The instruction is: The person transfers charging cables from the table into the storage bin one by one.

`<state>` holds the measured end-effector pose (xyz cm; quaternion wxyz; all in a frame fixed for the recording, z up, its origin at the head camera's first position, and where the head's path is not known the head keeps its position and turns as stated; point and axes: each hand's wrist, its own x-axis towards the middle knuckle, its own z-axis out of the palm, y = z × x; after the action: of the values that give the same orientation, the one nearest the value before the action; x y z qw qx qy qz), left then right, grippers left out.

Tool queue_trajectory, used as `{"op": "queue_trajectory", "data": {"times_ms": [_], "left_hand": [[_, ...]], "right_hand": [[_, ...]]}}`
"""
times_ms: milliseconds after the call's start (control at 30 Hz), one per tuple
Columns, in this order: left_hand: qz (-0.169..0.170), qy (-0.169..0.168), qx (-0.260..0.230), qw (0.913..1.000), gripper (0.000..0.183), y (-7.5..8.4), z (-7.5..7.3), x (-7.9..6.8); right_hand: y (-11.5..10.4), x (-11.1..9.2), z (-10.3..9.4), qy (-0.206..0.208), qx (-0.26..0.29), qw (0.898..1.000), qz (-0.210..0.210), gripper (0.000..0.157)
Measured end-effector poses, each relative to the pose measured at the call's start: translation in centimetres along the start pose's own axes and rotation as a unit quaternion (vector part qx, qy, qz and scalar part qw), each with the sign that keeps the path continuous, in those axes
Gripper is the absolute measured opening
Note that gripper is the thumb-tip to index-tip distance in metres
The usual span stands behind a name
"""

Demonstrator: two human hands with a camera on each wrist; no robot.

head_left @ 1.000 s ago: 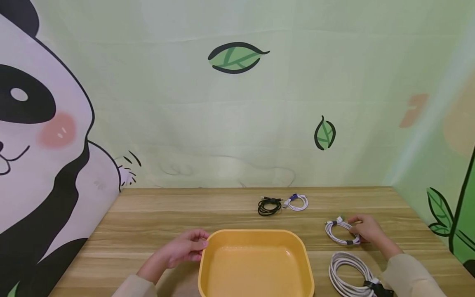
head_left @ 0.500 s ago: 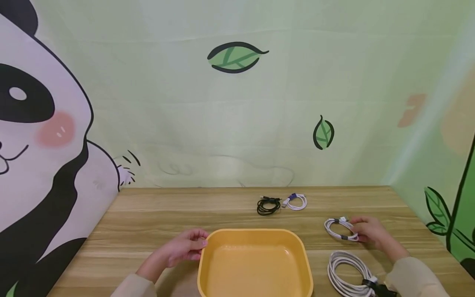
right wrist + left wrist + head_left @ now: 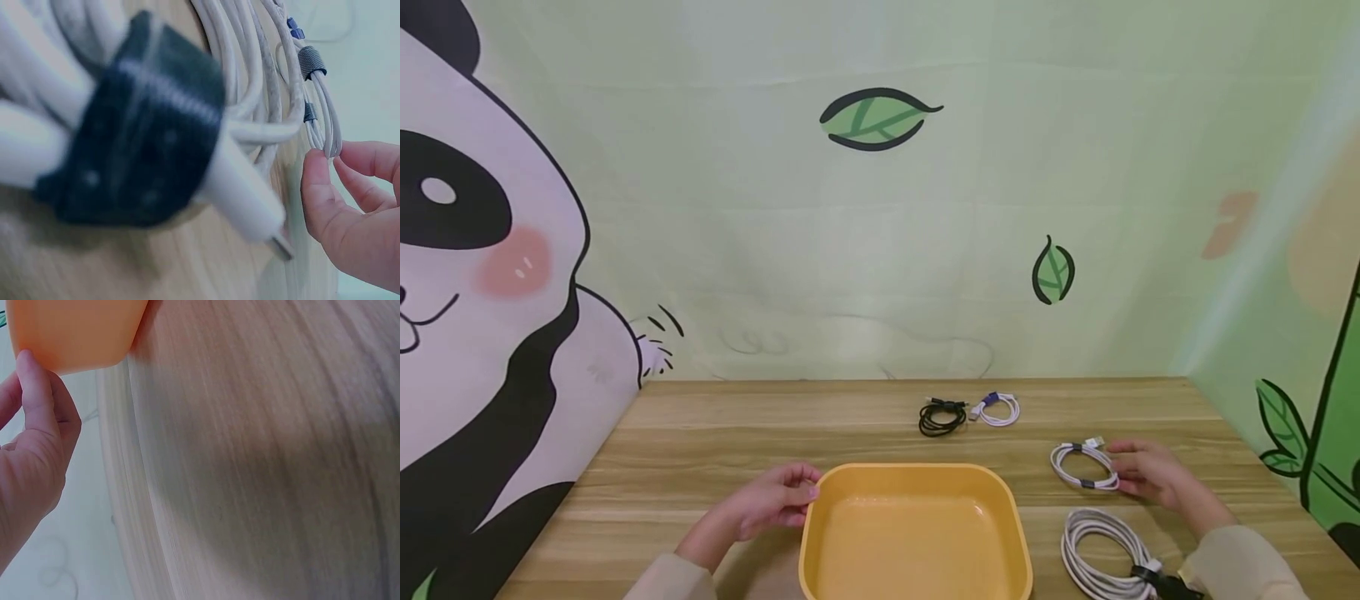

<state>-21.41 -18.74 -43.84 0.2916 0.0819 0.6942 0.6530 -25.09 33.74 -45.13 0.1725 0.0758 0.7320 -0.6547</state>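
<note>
My left hand [image 3: 778, 500] pinches the left rim of a yellow plastic tray [image 3: 917, 542] near its far corner. In the left wrist view the thumb [image 3: 37, 394] lies against the tray's outer wall. On the right, my right hand [image 3: 1153, 475] pinches the right edge of a coiled white USB cable [image 3: 1077, 448] wrapped with dark ties. The right wrist view has thumb and fingers meeting on this cable's strands [image 3: 329, 119]. Its metal plug stands out at the coil's far side. The tray's near edge is cut off by the frame.
A thicker coiled whitish cable [image 3: 1072, 550] with a black strap lies right of the tray, beside my right sleeve. At the back sit a coiled black cable [image 3: 942, 421] and a small white cable [image 3: 1011, 408] with a blue tie. A printed cloth [image 3: 737, 208] hangs behind the wooden table.
The white USB cable has shifted slightly left and turned a little, with its plug pointing further right. My right fingers have moved to its right edge. The left hand stays on the tray.
</note>
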Motion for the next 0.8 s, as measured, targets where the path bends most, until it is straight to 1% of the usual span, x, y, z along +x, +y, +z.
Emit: {"op": "queue_trajectory", "data": {"times_ms": [233,367,467,600,667,800], "left_hand": [[0.002,-0.001,0.0,1.0,0.03,-0.23,-0.12,0.13],[0.004,-0.002,-0.001,1.0,0.03,-0.33,-0.14,0.2],[0.003,-0.001,-0.001,1.0,0.03,-0.34,-0.13,0.22],[0.001,-0.001,-0.002,1.0,0.03,-0.35,-0.11,0.21],[0.002,-0.001,-0.002,1.0,0.03,-0.36,-0.1,0.21],[0.003,-0.001,-0.003,1.0,0.03,-0.34,-0.09,0.22]], "right_hand": [[0.0,-0.15,0.2,-0.003,0.001,1.0,-0.007,0.026],[0.02,-0.27,0.3,-0.004,0.003,1.0,-0.003,0.027],[0.03,-0.34,0.39,-0.003,0.007,1.0,0.004,0.03],[0.06,-0.41,0.55,-0.007,0.011,1.0,0.01,0.04],[0.04,-0.45,0.66,-0.015,0.015,1.0,0.011,0.041],[-0.14,-0.58,0.92,-0.027,0.018,0.999,0.013,0.036]]}}
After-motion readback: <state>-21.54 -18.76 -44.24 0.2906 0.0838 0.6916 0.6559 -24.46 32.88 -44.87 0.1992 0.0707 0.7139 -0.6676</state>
